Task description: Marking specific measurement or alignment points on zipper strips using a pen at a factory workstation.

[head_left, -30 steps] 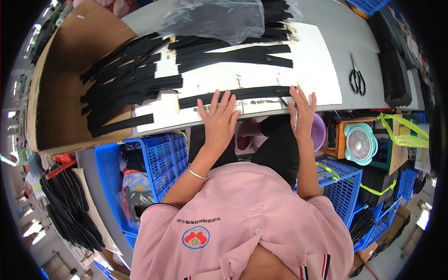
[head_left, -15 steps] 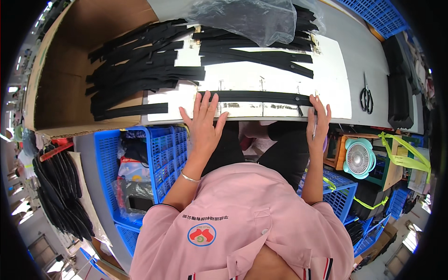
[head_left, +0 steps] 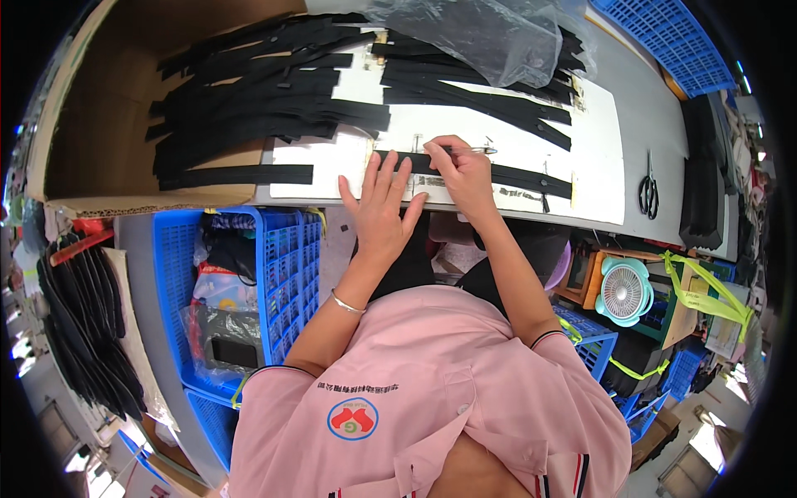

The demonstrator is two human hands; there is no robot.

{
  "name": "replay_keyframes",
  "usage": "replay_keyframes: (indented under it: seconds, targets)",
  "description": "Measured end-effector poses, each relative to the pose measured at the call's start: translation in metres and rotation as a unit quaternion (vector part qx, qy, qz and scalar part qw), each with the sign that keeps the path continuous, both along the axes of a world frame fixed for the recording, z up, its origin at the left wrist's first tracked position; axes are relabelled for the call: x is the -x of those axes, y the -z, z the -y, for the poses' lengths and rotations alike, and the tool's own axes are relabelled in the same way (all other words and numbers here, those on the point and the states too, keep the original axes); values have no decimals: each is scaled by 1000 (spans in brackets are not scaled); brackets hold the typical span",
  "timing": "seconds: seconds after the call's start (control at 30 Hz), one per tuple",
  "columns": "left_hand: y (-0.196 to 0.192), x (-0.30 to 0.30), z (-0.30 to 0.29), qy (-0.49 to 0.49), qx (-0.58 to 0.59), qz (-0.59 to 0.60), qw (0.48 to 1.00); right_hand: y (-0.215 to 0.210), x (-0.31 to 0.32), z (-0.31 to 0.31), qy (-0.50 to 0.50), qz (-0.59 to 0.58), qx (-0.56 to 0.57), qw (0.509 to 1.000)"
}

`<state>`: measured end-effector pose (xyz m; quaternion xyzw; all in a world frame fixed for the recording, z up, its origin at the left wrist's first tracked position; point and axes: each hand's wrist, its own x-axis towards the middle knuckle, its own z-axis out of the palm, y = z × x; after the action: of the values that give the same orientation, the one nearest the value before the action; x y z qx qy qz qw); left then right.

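A black zipper (head_left: 523, 176) lies straight across a white marked board (head_left: 598, 133) near the table's front edge, its slider towards the right end. My left hand (head_left: 383, 203) rests flat on the zipper's left end with fingers spread. My right hand (head_left: 466, 176) is closed around a slim pen (head_left: 477, 150) over the middle of the zipper. The fingers hide part of the pen, and I cannot tell which end touches the zipper. Farther back on the board lie more black zippers (head_left: 490, 104), partly under a clear plastic bag (head_left: 490, 41).
At the left, a cardboard box (head_left: 91, 108) lies open with a pile of black zippers (head_left: 241, 120) reaching out of it. Black-handled scissors (head_left: 649, 195) lie at the right, near stacked black pieces (head_left: 706, 183). Below the table are a blue crate (head_left: 266, 282) and a small teal fan (head_left: 624, 290).
My right hand has moved left from the zipper's right end to its middle, bringing the pen over it. My left hand stays at the left end. The view has shifted slightly.
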<state>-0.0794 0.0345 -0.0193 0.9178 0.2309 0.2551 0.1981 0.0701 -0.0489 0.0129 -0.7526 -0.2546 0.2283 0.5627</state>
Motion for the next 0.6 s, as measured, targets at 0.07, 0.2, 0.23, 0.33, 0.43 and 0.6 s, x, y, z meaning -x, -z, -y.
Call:
replay_keyframes:
  seconds: [0.07, 0.2, 0.23, 0.33, 0.43, 0.6]
  targets:
    - [1, -1, 0, 4, -5, 10, 1000, 6, 2, -4, -3, 48, 26, 998]
    - [3, 1, -1, 1, 5, 25, 1000, 10, 3, -6, -23, 129, 60, 990]
    - [4, 1, -2, 0, 6, 25, 1000, 10, 3, -6, -25, 140, 57, 988]
    - [6, 1, -2, 0, -2, 32, 999, 10, 3, -6, -32, 159, 59, 985]
    - [6, -1, -2, 2, -1, 27, 1000, 14, 2, -6, -36, 195, 73, 977]
    - [7, 0, -1, 1, -8, 27, 1000, 15, 8, -8, -1, 196, 28, 980]
